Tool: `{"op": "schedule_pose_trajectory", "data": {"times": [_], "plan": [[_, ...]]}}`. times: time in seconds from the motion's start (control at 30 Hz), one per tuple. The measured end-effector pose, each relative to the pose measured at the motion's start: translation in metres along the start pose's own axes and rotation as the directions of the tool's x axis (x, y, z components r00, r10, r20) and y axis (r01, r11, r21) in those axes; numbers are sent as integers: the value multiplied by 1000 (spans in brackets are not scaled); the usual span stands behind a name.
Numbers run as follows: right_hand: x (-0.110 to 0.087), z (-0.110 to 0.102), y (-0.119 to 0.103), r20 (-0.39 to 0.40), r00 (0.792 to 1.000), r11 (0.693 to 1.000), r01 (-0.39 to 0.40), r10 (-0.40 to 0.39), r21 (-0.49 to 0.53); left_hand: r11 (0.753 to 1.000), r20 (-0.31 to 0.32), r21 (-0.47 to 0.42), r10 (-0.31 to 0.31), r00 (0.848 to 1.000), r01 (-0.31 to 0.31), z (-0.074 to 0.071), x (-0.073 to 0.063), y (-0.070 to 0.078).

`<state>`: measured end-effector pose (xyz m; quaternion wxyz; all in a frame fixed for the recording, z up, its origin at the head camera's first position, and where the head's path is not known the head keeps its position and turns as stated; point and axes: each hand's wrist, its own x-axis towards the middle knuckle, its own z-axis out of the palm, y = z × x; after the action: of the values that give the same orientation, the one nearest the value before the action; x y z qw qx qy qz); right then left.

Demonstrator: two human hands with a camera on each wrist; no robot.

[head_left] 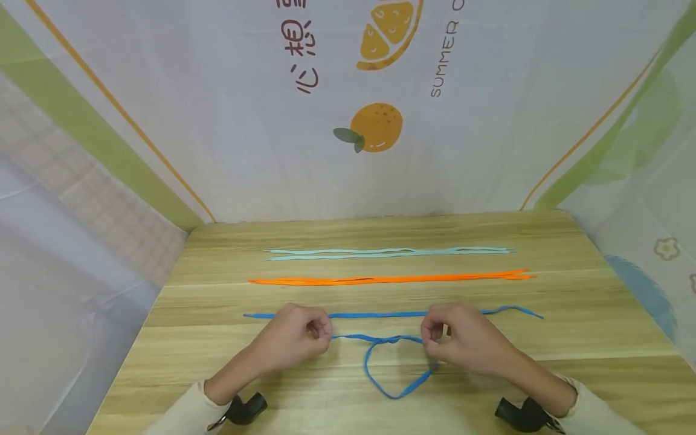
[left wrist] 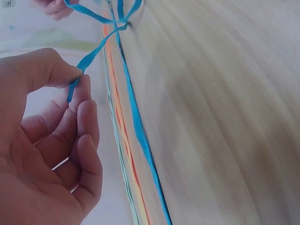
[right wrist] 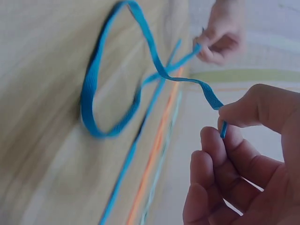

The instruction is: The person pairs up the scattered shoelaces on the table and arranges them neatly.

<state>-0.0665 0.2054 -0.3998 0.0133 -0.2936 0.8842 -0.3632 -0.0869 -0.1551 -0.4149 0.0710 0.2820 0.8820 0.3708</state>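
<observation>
A blue shoelace forms a loop on the table, its two ends crossing at the top of the loop. My left hand pinches one end between thumb and index finger; the tip pokes out below the thumb in the left wrist view. The other end is pinched by my right hand, and its tip shows under the thumb in the right wrist view. Both hands hold the ends raised over the table. Just beyond them a second blue shoelace lies stretched straight, partly hidden behind the hands.
Farther back, a pair of orange shoelaces lies side by side, and behind it a pair of pale mint shoelaces. All rest on a wood-grain table. A printed white cloth hangs along the table's back edge.
</observation>
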Motion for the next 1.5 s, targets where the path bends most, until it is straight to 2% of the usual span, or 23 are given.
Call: {"op": "schedule_pose_trajectory", "data": {"times": [0.43,0.67,0.83,0.93,1.13,1.33,1.4,1.5], "plan": [[-33,-40,17,-130,987,993,-104,96,-58,997,-55,-2,-82,995,82,-29,-24,-6],[-51,-60,38,-185,968,980,-184,168,-76,994,-109,20,-108,988,111,-47,-39,-13],[-64,-75,54,-226,946,965,-252,231,-67,989,-145,23,-144,979,149,-60,-50,-22],[-73,-86,64,-233,928,945,-316,290,-82,983,-166,31,-174,971,181,-67,-57,-29],[-92,-105,87,-256,876,885,-449,409,-124,968,-219,67,-224,950,244,-80,-69,-43],[-108,-122,109,-296,823,836,-535,485,-121,958,-239,85,-248,939,275,-92,-75,-56],[-111,-126,115,-312,814,825,-548,490,-134,950,-238,92,-269,933,298,-95,-76,-60],[-114,-130,121,-331,812,816,-552,480,-172,940,-230,96,-298,926,327,-98,-77,-65]]}}
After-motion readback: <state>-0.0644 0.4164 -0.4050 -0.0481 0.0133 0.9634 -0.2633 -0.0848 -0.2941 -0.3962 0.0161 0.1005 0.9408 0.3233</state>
